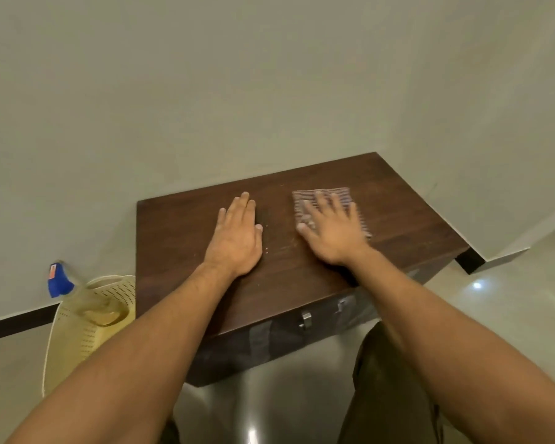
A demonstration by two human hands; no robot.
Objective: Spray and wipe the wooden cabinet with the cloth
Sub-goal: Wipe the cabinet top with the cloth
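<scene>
A dark wooden cabinet stands in the corner against the wall. My left hand lies flat on its top, palm down, holding nothing. My right hand presses flat, fingers spread, on a striped reddish cloth that lies on the cabinet top toward the back right. A few small droplets show on the wood between my hands. A spray bottle with a blue head stands in a basket left of the cabinet.
A cream perforated plastic basket sits on the floor, touching the cabinet's left side. Metal handles stick out of the cabinet front. Glossy tiled floor spreads to the right. Walls close in behind and to the right.
</scene>
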